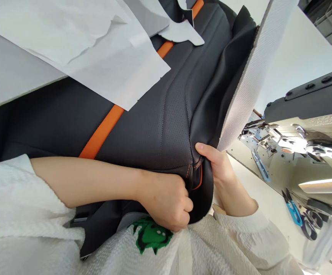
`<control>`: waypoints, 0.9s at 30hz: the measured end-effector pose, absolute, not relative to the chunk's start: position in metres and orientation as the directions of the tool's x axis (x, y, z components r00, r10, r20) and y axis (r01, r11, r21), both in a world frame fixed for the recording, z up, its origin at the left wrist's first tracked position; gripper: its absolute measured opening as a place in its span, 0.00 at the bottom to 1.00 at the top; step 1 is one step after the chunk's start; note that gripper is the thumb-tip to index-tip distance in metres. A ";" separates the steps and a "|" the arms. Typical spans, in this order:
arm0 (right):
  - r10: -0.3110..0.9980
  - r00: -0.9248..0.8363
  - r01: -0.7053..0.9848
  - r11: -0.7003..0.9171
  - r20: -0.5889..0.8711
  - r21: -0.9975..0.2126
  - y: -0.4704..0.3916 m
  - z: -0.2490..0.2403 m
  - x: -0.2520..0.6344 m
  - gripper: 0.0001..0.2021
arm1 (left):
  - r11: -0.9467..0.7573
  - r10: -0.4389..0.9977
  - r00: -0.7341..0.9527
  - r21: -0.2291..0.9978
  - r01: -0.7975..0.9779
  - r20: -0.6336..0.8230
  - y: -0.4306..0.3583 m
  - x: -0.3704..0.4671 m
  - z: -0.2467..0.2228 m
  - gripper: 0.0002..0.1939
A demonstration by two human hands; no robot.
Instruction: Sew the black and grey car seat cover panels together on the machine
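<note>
A black leather-look seat cover (143,133) with perforated panels, stitched lines and an orange stripe (103,131) lies across my lap and the table. My left hand (168,200) is closed in a fist on the cover's near edge, its fingertips hidden. On the right, my right hand (220,166) grips the cover's folded side, the thumb pressed on top and the other fingers out of sight behind. Between the hands, a corner shows orange stitching and a thin orange edge (200,179). A white-backed flap (246,88) stands up along the right side.
White sheets (91,42) lie over the cover at upper left. A sewing machine (306,110) stands at right, close to the flap. On its bed lies a blue-handled tool (260,166). Blue snips (293,212) and black-handled scissors (309,227) rest at lower right.
</note>
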State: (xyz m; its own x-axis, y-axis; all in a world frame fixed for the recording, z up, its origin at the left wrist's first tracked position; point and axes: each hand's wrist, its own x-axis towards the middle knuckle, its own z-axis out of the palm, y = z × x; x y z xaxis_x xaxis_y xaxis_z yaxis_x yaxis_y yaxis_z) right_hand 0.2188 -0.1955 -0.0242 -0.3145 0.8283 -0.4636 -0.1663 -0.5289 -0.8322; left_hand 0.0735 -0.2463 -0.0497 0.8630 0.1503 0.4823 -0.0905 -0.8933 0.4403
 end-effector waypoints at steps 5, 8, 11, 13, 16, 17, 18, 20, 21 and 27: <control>0.835 -0.322 -0.239 -0.528 -0.446 -0.815 -0.200 -0.024 0.218 0.21 | -0.918 0.180 0.759 0.383 -0.098 0.626 -0.236 0.069 -0.037 0.18; 0.871 -0.283 -0.279 -0.475 -0.401 -0.835 -0.202 -0.028 0.215 0.24 | -0.892 0.376 0.593 0.451 0.023 0.713 -0.218 0.058 -0.022 0.20; 0.854 -0.316 -0.280 -0.501 -0.414 -0.819 -0.198 -0.035 0.215 0.26 | -0.706 0.693 0.359 0.689 0.164 0.625 -0.197 0.046 -0.017 0.22; 0.838 -0.347 -0.250 -0.516 -0.422 -0.819 -0.193 -0.039 0.219 0.27 | -0.558 0.827 0.195 0.812 0.168 0.528 -0.183 0.042 -0.020 0.23; 0.866 -0.334 -0.126 -0.433 -0.373 -0.893 -0.187 -0.042 0.231 0.26 | -0.438 0.899 0.061 0.892 0.114 0.434 -0.166 0.040 -0.030 0.24; 0.881 -0.331 -0.055 -0.376 -0.338 -0.925 -0.186 -0.041 0.235 0.25 | -0.421 0.907 0.048 0.900 0.110 0.418 -0.162 0.041 -0.033 0.24; 0.890 -0.341 0.025 -0.313 -0.302 -0.949 -0.186 -0.040 0.239 0.25 | -0.409 0.913 0.042 0.905 0.114 0.407 -0.159 0.041 -0.035 0.24; 0.888 -0.385 0.189 -0.191 -0.252 -0.963 -0.186 -0.035 0.242 0.24 | -0.396 0.918 0.049 0.908 0.137 0.393 -0.155 0.042 -0.037 0.24; 0.881 -0.408 0.262 -0.139 -0.240 -0.955 -0.186 -0.033 0.242 0.23 | -0.399 0.917 0.062 0.905 0.150 0.394 -0.154 0.043 -0.037 0.24; 0.919 -0.303 0.539 -0.052 -0.251 -0.841 -0.188 -0.027 0.242 0.15 | -0.507 0.857 0.225 0.839 0.198 0.464 -0.157 0.042 -0.036 0.25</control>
State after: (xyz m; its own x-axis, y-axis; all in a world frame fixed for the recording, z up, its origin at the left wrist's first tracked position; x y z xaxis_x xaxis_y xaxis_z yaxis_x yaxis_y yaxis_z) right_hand 0.2424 -0.1879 -0.0268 -0.3028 0.9193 -0.2512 0.5389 -0.0522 -0.8408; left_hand 0.0416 -0.1570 -0.0362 0.2252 0.8566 0.4642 0.1978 -0.5067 0.8391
